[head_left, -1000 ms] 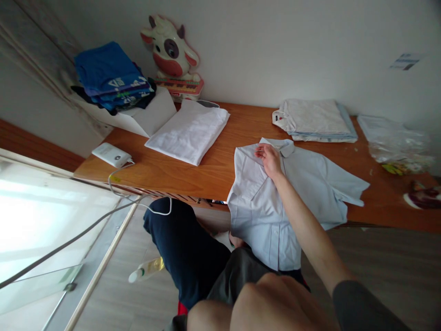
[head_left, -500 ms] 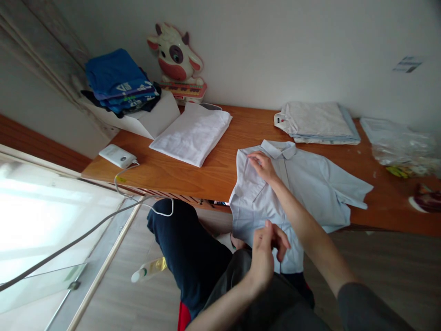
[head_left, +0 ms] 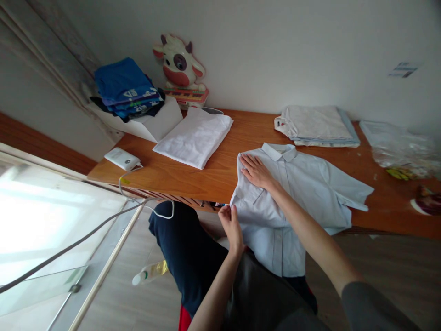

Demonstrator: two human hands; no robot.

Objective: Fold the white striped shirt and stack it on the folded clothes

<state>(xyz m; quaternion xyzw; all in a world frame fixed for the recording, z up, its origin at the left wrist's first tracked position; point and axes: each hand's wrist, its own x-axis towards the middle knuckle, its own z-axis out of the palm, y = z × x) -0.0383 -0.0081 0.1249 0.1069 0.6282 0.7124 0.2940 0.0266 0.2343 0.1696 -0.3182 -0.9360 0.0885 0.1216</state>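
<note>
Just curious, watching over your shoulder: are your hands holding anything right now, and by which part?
The left hand pinches the pale blue shirt at its left side edge. The right hand lies flat on the chest, gripping nothing.

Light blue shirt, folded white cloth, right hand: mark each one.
Light blue shirt [head_left: 310, 184], head view, on its chest panel.
Folded white cloth [head_left: 195, 137], head view, on its top face.
Right hand [head_left: 255, 170], head view, on its back.
</note>
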